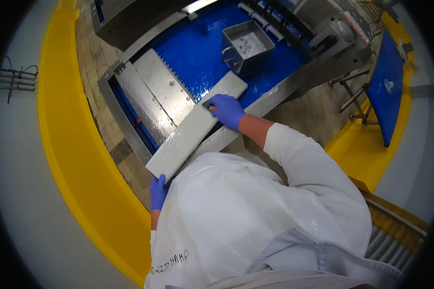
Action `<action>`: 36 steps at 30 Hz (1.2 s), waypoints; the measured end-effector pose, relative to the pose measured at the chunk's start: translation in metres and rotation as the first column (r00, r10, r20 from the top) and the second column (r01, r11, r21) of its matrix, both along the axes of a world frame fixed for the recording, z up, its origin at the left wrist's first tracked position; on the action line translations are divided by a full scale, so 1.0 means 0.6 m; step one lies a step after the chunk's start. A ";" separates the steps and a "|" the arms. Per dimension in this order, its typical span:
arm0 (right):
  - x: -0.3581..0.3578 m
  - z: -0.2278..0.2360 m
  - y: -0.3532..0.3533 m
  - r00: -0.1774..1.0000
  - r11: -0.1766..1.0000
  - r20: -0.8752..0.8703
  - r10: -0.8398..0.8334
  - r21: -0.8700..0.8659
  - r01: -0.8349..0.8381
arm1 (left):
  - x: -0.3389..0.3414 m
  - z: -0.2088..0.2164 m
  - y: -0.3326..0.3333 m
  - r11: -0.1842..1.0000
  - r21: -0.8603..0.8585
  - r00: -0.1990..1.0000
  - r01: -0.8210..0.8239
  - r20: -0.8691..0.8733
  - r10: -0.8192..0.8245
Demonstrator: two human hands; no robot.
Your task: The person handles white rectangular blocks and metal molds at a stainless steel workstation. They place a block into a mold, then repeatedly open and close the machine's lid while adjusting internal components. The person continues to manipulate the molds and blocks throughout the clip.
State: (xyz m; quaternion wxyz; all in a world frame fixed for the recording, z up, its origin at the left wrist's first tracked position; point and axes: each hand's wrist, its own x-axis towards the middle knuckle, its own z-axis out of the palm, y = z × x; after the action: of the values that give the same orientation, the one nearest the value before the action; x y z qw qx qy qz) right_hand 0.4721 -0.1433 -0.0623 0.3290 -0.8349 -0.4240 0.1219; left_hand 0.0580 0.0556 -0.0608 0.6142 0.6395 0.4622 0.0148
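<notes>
The conveyor [202, 58] fills the space beyond and to the left of the right grip [228, 111]; its blue belt is wet. A flat metal panel [164, 89], part of the same machine, lies to the left of the right grip.

The long white board [188, 132] lies across the near edge of the conveyor at a slant. It runs from the left grip [157, 192], at the near end, to a point just past the right grip, at the far end. The metal box [259, 60] stands on the belt beyond the right grip, close to the far end of the board; it has a side handle, and its contents cannot be identified.

The right grip is closed around a small green pad [207, 103] and rests on the upper face of the board. The left grip touches the near end; its fingers are partly hidden, so whether they pinch the board cannot be told.

The step in hand appears to be scrubbing the upper face of the board. The next move calls for steady support at the left grip while the right grip draws the pad along the face under even pressure. Insufficient support may let the wet board slide.
</notes>
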 end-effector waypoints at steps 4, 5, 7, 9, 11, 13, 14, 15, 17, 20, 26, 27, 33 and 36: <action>0.041 -0.009 -0.009 0.999 0.981 -0.050 0.001 -0.192 -0.011 | 0.067 0.062 -0.032 0.985 0.160 0.994 0.062 -0.097 -0.047; 0.045 0.006 -0.007 0.994 0.985 -0.106 -0.025 -0.171 0.006 | 0.075 0.070 -0.038 0.993 0.120 0.999 0.011 -0.042 -0.006; 0.059 0.053 -0.009 0.974 0.992 -0.221 -0.059 -0.124 0.033 | 0.080 0.071 -0.043 0.981 -0.068 0.978 -0.180 0.098 0.186; 0.100 0.082 -0.015 0.979 0.973 0.010 -0.201 0.117 0.199 | 0.075 0.069 -0.035 0.919 -0.248 0.907 -0.305 0.220 0.360; 0.173 0.130 -0.036 0.965 0.926 0.002 -0.262 0.281 0.251 | 0.065 0.075 -0.018 0.900 -0.318 0.858 -0.297 0.325 0.398; 0.236 0.169 -0.056 0.902 0.868 0.088 -0.422 0.325 0.375 | 0.084 0.127 -0.013 0.898 -0.213 0.820 -0.385 0.368 0.439; 0.278 0.166 -0.068 0.892 0.877 0.187 -0.412 0.348 0.331 | 0.100 0.172 -0.012 0.899 -0.170 0.805 -0.404 0.402 0.438; 0.299 0.190 -0.068 0.890 0.907 0.224 -0.397 0.247 0.342 | 0.111 0.210 -0.010 0.895 -0.122 0.787 -0.429 0.436 0.437; 0.337 0.198 -0.065 0.908 0.957 0.300 -0.291 0.077 0.281 | 0.120 0.261 0.010 0.903 0.050 0.815 -0.426 0.455 0.359; 0.373 0.206 -0.025 0.943 0.925 0.292 -0.160 -0.289 0.247 | 0.109 0.323 0.051 0.916 0.253 0.895 -0.310 0.403 0.191; 0.455 0.076 0.013 0.987 0.622 0.162 -0.017 -0.771 0.137 | 0.188 0.446 0.105 0.842 0.473 0.863 -0.260 0.505 -0.017; 0.453 0.078 0.019 0.996 0.567 0.088 -0.009 -0.820 0.077 | 0.211 0.446 0.101 0.837 0.483 0.872 -0.256 0.490 -0.015; 0.453 0.091 0.035 0.972 0.590 -0.079 0.221 -0.783 -0.197 | 0.275 0.376 0.045 0.736 0.677 0.975 -0.006 0.168 -0.147; 0.467 0.087 0.011 0.934 0.534 -0.002 0.357 -0.820 -0.205 | 0.325 0.302 0.005 0.338 0.855 0.806 0.394 -0.145 -0.574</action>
State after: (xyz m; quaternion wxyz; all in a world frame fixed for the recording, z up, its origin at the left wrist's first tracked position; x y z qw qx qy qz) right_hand 0.7521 -0.1368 -0.0102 -0.1481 -0.8194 -0.4761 0.2830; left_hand 0.2532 0.0586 0.1205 0.2311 0.9584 0.1221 0.1150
